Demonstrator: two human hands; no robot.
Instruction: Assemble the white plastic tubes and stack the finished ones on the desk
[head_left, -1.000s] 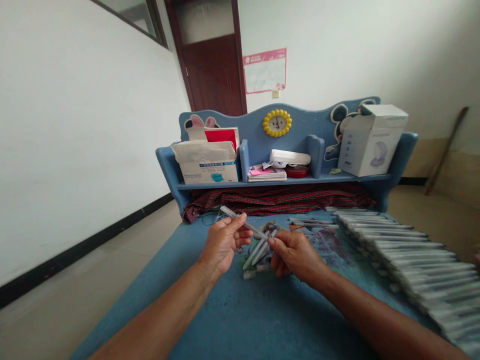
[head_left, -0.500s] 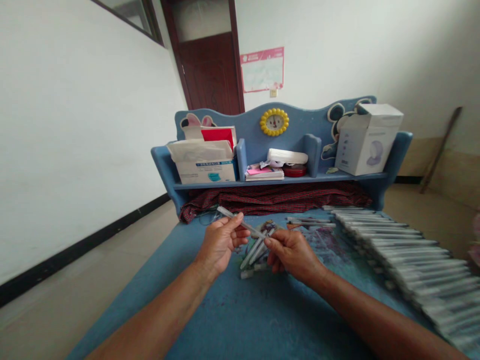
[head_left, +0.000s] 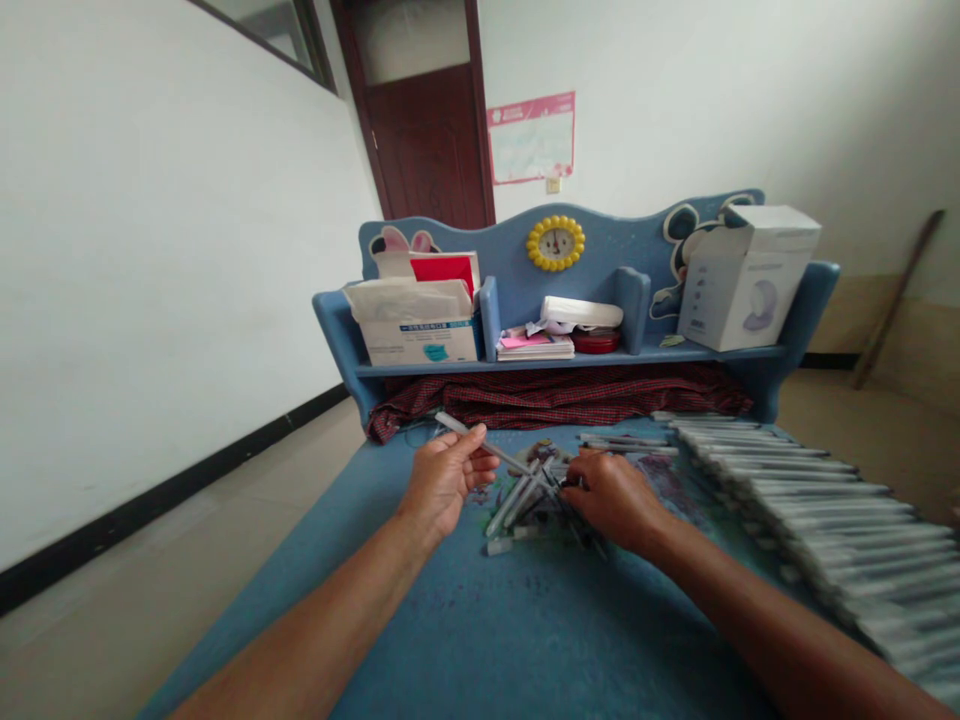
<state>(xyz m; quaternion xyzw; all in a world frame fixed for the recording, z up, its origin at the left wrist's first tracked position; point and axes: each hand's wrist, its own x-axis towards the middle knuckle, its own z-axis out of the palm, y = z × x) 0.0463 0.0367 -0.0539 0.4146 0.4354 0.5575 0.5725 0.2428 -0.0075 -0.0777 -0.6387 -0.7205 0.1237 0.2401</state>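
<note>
My left hand (head_left: 448, 480) pinches a clear, frosted pen barrel (head_left: 453, 424) between thumb and fingers. The barrel slants down to the right over a small pile of pen parts (head_left: 517, 505) on the blue desk (head_left: 480, 640). At the right side of that pile is my right hand (head_left: 615, 495), its fingers curled closed by some dark, thin pieces (head_left: 581, 520). What those fingers hold, if anything, is hidden. Short clear caps (head_left: 499, 547) lie at the pile's near edge.
A long stack of pens (head_left: 832, 510) runs along the desk's right side. A few pens (head_left: 628, 444) lie behind my right hand. At the back, a blue shelf (head_left: 559, 368) carries a mask box (head_left: 424, 342) and a white carton (head_left: 739, 285), above a checked cloth (head_left: 555, 400).
My right hand has left the barrel's lower end and shifted right to the dark pieces in the pile. The left hand still holds the barrel in nearly the same place.
</note>
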